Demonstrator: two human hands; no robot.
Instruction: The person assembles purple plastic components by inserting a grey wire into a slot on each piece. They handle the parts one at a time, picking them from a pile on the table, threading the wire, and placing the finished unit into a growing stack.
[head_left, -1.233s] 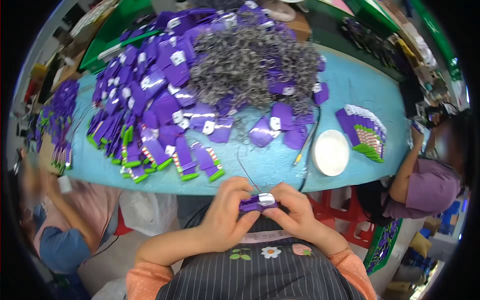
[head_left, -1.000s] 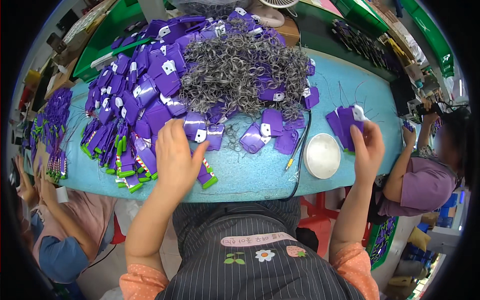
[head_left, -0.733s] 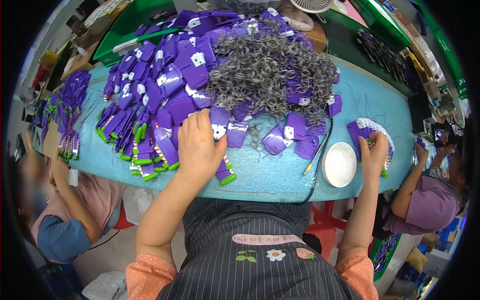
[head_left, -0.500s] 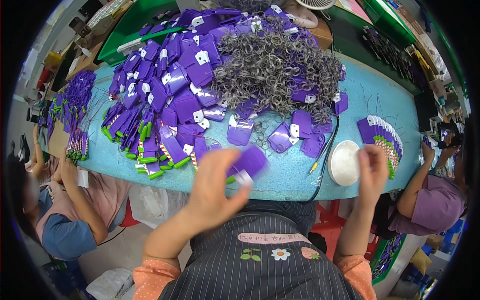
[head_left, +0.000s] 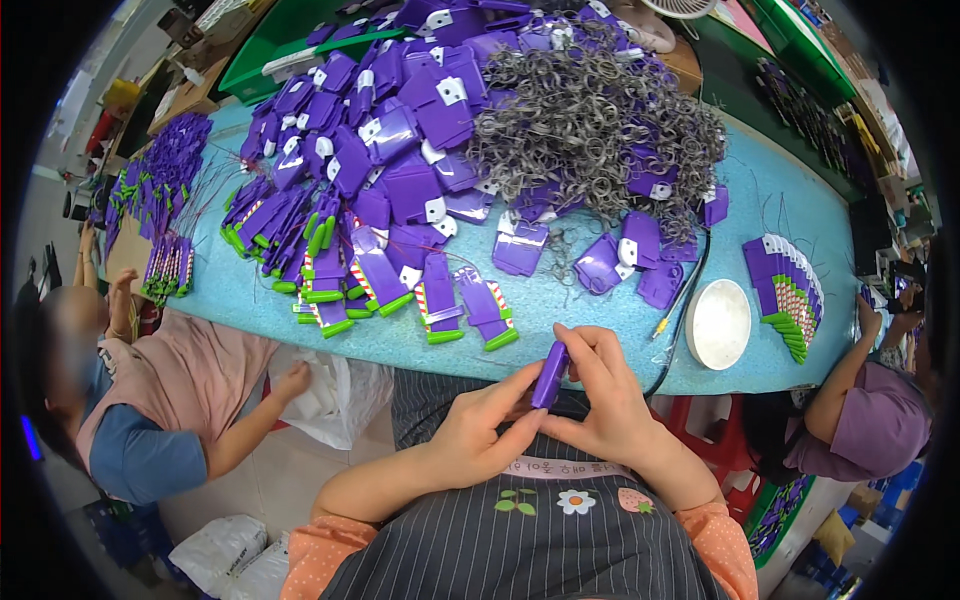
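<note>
In front of my apron, both hands hold a purple plastic case [head_left: 551, 374], turned edge-on. My left hand [head_left: 484, 425] pinches it from the left between thumb and fingers. From the other side my right hand [head_left: 612, 402] grips it, fingertips at its top end and thumb near its lower end. Just beyond the hands, purple pieces with green ends and red-striped sides lie at the table's near edge, one of them a striped piece [head_left: 486, 308]. A loose purple case [head_left: 519, 245] lies farther back. The faces of the held case are hidden by my fingers.
Behind lie a heap of purple cases [head_left: 420, 120] and a tangle of grey metal rings [head_left: 600, 120]. To the right are a white bowl [head_left: 719, 324], a black cable [head_left: 690, 290] and a fanned row of assembled pieces [head_left: 785, 290]. Other people sit left and right.
My right hand has come left from beside the bowl to the purple case. My left hand has drawn the case down toward the apron, and both hands now hold it. The view has shifted slightly.
</note>
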